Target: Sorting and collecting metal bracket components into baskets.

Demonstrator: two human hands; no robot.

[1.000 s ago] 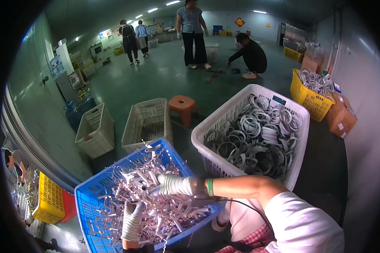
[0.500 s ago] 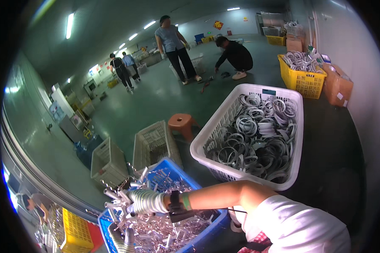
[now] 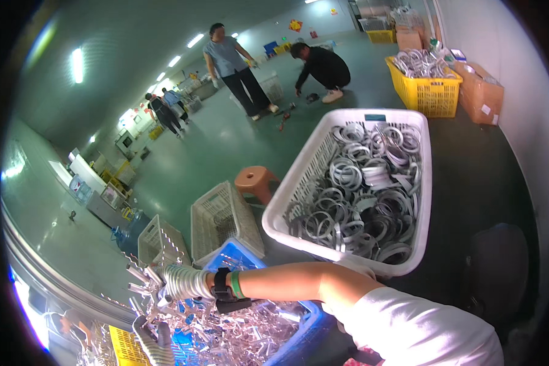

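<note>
My right hand point(image 3: 186, 282), in a grey-and-white striped glove, is closed round a bunch of short silvery metal tubes point(image 3: 138, 276) tangled with thin curly metal strips. Its wrist bears a black strap and a green band. My left hand point(image 3: 153, 343), gloved alike, is just below with fingers apart and nothing visible between them; part of it lies outside the picture. Both hands are over the left side of a blue crate point(image 3: 308, 326). Shiny metal scraps point(image 3: 238, 332), tubes and strips mixed, fill much of that crate.
Beyond the blue crate stands a white basket point(image 3: 424, 183) of grey metal rings. Two pale crates point(image 3: 250, 235) and an orange stool point(image 3: 254, 180) are farther left. A yellow crate point(image 3: 430, 100) and cardboard box point(image 3: 482, 97) stand by the right wall. One person crouches; others stand or walk.
My right hand has moved left with the bunch of tubes, toward the blue crate's left edge. My left hand has shifted left too. The view has turned slightly.
</note>
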